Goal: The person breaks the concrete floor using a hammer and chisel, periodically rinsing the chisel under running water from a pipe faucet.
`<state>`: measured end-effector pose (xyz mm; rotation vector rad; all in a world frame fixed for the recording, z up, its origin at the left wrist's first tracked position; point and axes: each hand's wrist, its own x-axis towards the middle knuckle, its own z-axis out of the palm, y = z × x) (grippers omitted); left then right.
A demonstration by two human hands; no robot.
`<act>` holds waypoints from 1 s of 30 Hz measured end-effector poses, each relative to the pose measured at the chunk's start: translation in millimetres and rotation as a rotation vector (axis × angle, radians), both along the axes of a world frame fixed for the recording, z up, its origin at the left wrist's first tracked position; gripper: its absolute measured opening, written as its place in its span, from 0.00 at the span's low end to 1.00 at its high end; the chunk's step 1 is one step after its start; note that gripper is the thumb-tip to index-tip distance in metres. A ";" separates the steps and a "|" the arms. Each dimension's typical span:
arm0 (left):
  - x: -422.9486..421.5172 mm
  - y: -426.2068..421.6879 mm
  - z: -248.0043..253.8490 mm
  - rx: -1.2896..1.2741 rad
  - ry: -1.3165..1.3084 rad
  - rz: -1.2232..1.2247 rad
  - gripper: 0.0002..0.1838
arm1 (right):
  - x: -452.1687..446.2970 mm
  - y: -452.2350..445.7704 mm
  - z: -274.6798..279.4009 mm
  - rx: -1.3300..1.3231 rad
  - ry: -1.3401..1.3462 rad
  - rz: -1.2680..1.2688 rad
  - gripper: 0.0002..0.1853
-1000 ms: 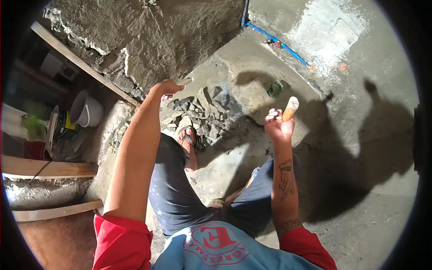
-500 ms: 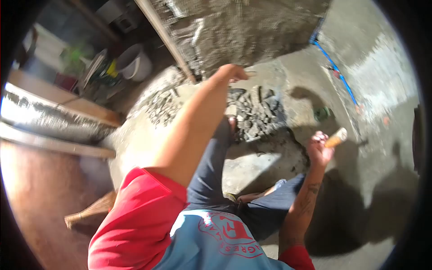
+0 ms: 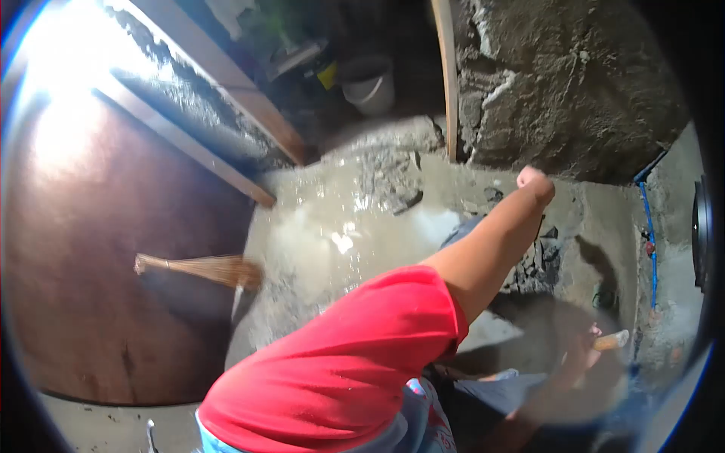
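My left arm, in a red sleeve, reaches forward over the wet concrete floor (image 3: 302, 241). My left hand (image 3: 535, 183) is closed near the foot of the rough wall (image 3: 581, 83); what it holds, if anything, is hidden. Below that forearm lies a heap of broken concrete (image 3: 532, 268), partly covered by the arm. At the lower right, my right hand (image 3: 583, 349) is blurred by glare and wrapped around a wooden handle (image 3: 612, 340) with a pale end. The rest of that tool cannot be made out.
A stick broom (image 3: 196, 268) lies at the left against a large brown panel (image 3: 106, 317). A bucket (image 3: 370, 90) stands beyond the wooden post (image 3: 447, 83). Loose rubble (image 3: 393, 181) lies near the doorway. A blue pipe (image 3: 648, 219) runs along the right wall.
My view has swung left, so the scene sits further right and the broom and panel show more. My left hand stays closed near the wall; my right hand still grips the wooden handle.
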<state>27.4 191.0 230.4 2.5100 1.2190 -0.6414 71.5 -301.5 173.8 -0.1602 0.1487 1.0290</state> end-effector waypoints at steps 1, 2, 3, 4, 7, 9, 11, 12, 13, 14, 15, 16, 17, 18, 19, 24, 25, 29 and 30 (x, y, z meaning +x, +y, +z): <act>-8.2 1.2 10.2 -0.073 -0.032 -0.056 0.16 | -25.1 16.3 22.4 -0.012 -0.085 -0.123 0.10; -23.1 -2.6 21.2 -0.151 -0.059 -0.111 0.18 | -14.7 13.6 4.2 0.013 -0.100 -0.085 0.10; -27.6 -5.4 27.2 -0.183 -0.025 -0.170 0.17 | -19.4 16.3 3.3 0.022 -0.078 -0.101 0.10; -23.8 -2.5 17.6 -0.182 -0.012 -0.177 0.17 | -24.5 13.6 10.0 0.011 -0.058 -0.107 0.10; -16.6 3.1 17.5 -0.427 0.044 -0.289 0.20 | -30.9 20.8 21.6 0.012 -0.130 -0.151 0.10; -29.8 -4.3 34.6 -0.369 0.039 -0.304 0.20 | -27.6 17.6 14.7 -0.017 -0.141 -0.202 0.11; -38.0 -8.4 46.2 -0.299 0.038 -0.300 0.21 | -18.0 17.2 2.8 -0.032 -0.142 -0.257 0.11; -31.7 -4.5 34.6 -0.321 0.063 -0.302 0.23 | -9.0 12.8 -11.7 -0.093 -0.171 -0.280 0.12; -32.5 -5.7 36.7 -0.324 0.068 -0.304 0.24 | -14.4 10.9 -16.6 -0.119 -0.174 -0.307 0.12; -33.1 -7.3 38.5 -0.332 0.070 -0.303 0.25 | -19.6 8.8 -22.2 -0.145 -0.177 -0.334 0.12; -30.9 -8.0 44.1 -0.321 0.080 -0.314 0.25 | -24.2 14.0 -7.4 -0.085 -0.123 -0.333 0.13; -28.5 -9.0 47.1 -0.321 0.108 -0.286 0.22 | -27.1 20.0 7.8 -0.032 -0.073 -0.320 0.13; -32.3 -12.7 48.9 -0.331 0.136 -0.252 0.23 | -28.5 20.4 11.6 -0.070 -0.052 -0.339 0.13; -35.7 -13.8 51.3 -0.334 0.137 -0.250 0.23 | -28.8 20.5 11.9 -0.072 -0.051 -0.338 0.13; -36.3 -13.9 55.6 -0.332 0.148 -0.263 0.23 | -27.7 21.2 11.7 -0.036 -0.070 -0.338 0.13; -37.8 -21.2 62.8 -0.344 0.118 -0.266 0.23 | -28.2 19.9 6.0 -0.188 -0.237 -0.467 0.10; -36.2 -20.4 59.8 -0.342 0.117 -0.268 0.23 | -23.6 18.0 4.4 -0.138 -0.127 -0.428 0.10; -35.5 -21.1 62.9 -0.332 0.142 -0.289 0.23 | -31.2 23.8 22.0 -0.135 0.002 -0.444 0.09; -35.4 -21.2 63.2 -0.328 0.171 -0.284 0.23 | -30.6 22.9 21.5 -0.134 0.001 -0.446 0.09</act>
